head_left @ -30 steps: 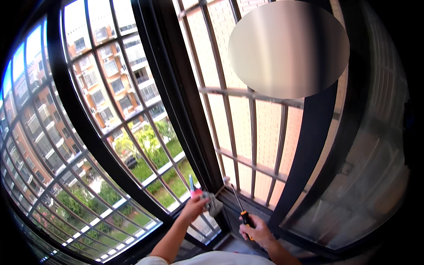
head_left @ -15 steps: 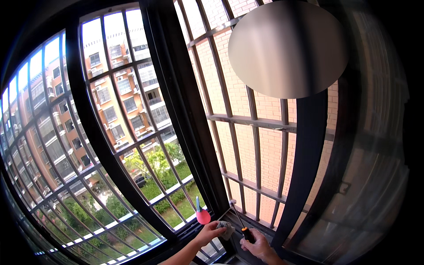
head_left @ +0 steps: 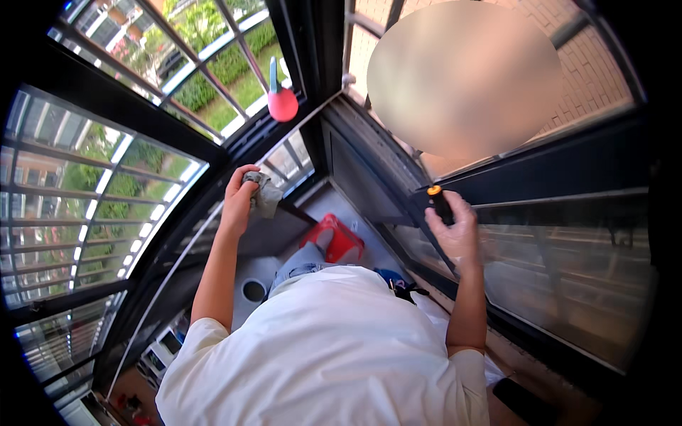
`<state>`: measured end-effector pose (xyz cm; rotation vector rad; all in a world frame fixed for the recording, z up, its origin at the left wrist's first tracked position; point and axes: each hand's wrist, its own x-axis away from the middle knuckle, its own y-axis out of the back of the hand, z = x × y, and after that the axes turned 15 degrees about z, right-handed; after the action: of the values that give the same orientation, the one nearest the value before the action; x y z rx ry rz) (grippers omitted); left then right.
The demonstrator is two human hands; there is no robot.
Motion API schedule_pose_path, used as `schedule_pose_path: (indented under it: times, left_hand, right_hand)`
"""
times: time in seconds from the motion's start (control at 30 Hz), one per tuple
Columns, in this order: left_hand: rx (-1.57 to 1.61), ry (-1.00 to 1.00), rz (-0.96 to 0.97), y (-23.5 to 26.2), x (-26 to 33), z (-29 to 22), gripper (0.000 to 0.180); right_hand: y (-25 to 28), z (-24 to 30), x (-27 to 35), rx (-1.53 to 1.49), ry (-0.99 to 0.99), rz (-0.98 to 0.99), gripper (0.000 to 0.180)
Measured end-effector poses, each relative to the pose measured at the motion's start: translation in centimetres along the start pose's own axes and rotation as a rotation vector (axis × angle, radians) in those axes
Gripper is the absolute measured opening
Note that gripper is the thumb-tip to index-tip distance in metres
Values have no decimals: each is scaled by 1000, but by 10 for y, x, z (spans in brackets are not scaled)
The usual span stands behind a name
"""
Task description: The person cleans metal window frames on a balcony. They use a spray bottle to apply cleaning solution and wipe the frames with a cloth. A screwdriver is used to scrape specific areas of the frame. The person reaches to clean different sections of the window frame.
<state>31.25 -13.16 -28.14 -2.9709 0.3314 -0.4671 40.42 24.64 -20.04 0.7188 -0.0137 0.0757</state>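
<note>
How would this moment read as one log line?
left hand: holding crumpled grey rag | right hand: gripping black-and-orange screwdriver | at black window frame: upright pink bulb-shaped tool | below: red stool

Around nine o'clock we see a crumpled rag (head_left: 267,201), which looks like dull, wrinkled cloth; at three, a screwdriver (head_left: 441,207) with a smooth plastic handle. At eleven, the pink bulb (head_left: 283,106) strikes us as smooth and rubbery. We take the window frame (head_left: 135,113) at ten for dark metal, and the brick wall (head_left: 597,79) at two looks rough. Between three and four, the glass pane (head_left: 561,273) appears hazy and faintly reflective. Toward six, we find a smooth plastic stool (head_left: 347,246) and a matt, softly creased cloth shirt (head_left: 341,334).
</note>
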Motion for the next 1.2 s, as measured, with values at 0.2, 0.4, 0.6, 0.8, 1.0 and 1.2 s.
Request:
schedule_pose_path:
  times: [0.2,0.4,0.6,0.8,1.0,1.2]
  left_hand:
    - [142,210,-273,26,42,57,20]
    - [-79,196,-521,44,65,86,21]
    - [-370,284,-483,74,83,112,22]
    - [-737,269,-582,109,81,122,21]
    - [-491,449,-828,173,129,172,20]
    - [-509,243,-1167,242,200,180,18]
  right_hand:
    - [0,-20,-1,101,-114,109,30]
    - [-15,-30,-23,129,-132,272,29]
    - [-36,-55,-33,96,-79,388,30]
    - [-44,-60,-31,222,-59,408,26]
    - [-79,-60,-34,110,-163,429,22]
    - [-194,5,-85,-10,219,549,17]
